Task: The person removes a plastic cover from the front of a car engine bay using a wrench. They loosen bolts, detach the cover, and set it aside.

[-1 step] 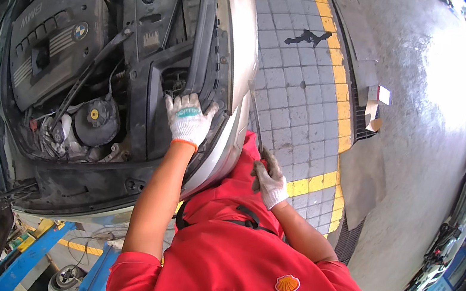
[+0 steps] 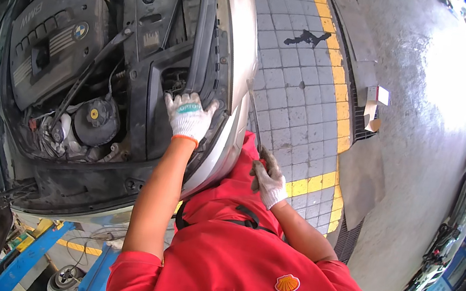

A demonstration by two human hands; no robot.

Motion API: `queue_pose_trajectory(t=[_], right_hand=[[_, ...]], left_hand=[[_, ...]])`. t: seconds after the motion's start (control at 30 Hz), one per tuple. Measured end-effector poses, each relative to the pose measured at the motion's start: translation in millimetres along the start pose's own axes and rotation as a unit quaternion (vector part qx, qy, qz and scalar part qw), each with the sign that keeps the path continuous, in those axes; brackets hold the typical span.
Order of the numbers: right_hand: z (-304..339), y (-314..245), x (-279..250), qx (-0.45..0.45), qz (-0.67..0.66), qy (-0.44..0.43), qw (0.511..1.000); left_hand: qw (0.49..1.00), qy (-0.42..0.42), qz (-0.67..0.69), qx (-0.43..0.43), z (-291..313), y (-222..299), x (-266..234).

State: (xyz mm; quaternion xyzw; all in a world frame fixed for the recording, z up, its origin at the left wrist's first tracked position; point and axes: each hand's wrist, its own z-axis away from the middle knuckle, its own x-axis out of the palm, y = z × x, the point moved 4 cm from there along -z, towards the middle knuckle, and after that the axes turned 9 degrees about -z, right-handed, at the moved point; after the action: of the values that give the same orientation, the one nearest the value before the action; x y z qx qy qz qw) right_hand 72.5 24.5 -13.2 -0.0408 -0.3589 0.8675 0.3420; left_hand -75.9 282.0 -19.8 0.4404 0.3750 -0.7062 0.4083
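My left hand (image 2: 190, 116), in a white knit glove with an orange cuff, lies with fingers spread on the black plastic trim (image 2: 157, 128) at the front of a car's engine bay. Its fingertips reach the edge of a recess (image 2: 175, 79) in that trim. Beside the bumper, in front of my red trousers, my right hand (image 2: 269, 178) wears a soiled white glove. Its fingers are curled round a thin, long rod (image 2: 257, 115) that rises along the car's front edge. The rod's lower end is hidden by the hand, and its exact kind cannot be told.
The engine cover (image 2: 59, 38) and a round black cap-topped part (image 2: 95, 119) fill the bay at left. The silver bumper (image 2: 243, 38) curves past my body. A small open box (image 2: 376, 100) lies by a floor grate (image 2: 362, 126). Blue lift parts (image 2: 36, 254) stand at lower left.
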Motion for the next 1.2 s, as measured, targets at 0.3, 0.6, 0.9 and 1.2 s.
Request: queue_pose_trajectory(t=[0.3, 0.6, 0.9, 1.2], right_hand=[[7.3, -4.2, 6.8, -0.028, -0.007, -0.007, 1.0], [13.7, -16.9, -10.4, -0.027, -0.025, -0.007, 0.999], [-61.7, -64.9, -23.6, -0.046, -0.137, -0.081, 0.986], [-92.9, -133.9, -0.8, 0.083, -0.211, -0.307, 0.924]], left_hand=[[0.991, 0.014, 0.122, 0.045, 26.1, -0.2, -33.3], [0.984, 0.01, 0.166, 0.059, 56.3, -8.1, -90.7], [0.927, 0.3, 0.209, 0.088, 97.0, -6.7, -109.4], [0.944, 0.265, 0.192, 0.04, 108.5, 1.3, -115.5]])
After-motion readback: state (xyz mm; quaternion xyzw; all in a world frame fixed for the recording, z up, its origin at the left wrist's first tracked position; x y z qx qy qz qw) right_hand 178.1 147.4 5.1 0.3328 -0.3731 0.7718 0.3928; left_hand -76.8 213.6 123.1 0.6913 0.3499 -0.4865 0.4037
